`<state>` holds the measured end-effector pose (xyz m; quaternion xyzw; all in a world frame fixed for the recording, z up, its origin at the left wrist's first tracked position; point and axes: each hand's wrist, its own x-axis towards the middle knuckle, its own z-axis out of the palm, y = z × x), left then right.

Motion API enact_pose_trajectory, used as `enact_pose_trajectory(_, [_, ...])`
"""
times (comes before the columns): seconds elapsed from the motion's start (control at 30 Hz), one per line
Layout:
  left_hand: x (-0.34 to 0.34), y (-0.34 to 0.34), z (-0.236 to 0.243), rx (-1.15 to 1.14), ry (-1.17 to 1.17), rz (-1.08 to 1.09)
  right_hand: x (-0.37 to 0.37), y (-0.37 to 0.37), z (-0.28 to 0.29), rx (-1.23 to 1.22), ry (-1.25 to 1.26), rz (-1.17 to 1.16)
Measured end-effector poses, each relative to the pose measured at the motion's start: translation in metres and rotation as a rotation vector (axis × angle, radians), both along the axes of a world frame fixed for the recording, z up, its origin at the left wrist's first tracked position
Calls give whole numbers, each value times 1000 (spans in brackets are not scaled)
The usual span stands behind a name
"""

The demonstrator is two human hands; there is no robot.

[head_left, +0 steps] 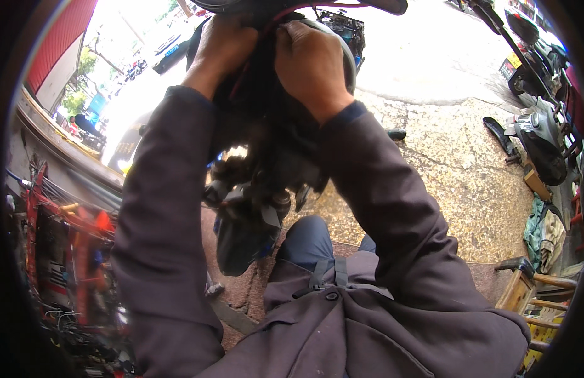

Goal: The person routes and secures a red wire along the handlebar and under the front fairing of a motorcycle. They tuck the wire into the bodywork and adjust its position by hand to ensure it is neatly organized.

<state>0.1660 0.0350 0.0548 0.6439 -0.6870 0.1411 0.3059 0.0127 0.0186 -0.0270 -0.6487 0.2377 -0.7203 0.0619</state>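
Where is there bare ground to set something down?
One broad bare patch is the speckled ground, between the right sleeve, the wooden stool and the crumpled cloth. It's crowded at left, among the red metal clutter, and around the left hand and right hand at the dark machine.

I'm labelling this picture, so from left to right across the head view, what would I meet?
Red panel → left hand → right hand → wooden stool.
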Motion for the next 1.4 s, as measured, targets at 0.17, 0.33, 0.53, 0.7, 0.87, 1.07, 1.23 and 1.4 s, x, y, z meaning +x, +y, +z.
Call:
enact_pose_trajectory(0.17, [-8, 5, 1, 60, 73, -25, 3, 2, -5, 0, -5, 139])
enact_pose_trajectory(0.33, [-12, 11, 1, 56, 58, -30, 5, 1, -9, 91, 1, 236])
enact_pose_trajectory(0.53, [-9, 9, 4, 118, 83, -42, 4, 6, -15, 168, 155, 335])
enact_pose_trajectory(0.7, [-13, 14, 2, 102, 108, -71, 13, -1, -14, 211, 209, 303])
enact_pose_trajectory(0.87, [-16, 20, 4, 138, 117, -149, 14, -9, -11, 279, 240, 342])
enact_pose_trajectory(1.07, [-8, 25, 4, 145, 169, -259, 11, -4, -5, 318, 194, 347])
enact_pose_trajectory(1.23, [-2, 36, 7, 282, -9, -86, 6, -4, -8, 396, 140, 462])
enact_pose_trajectory(1.4, [-1, 41, 9, 375, -133, 12, 6, -6, -12, 360, 154, 459])
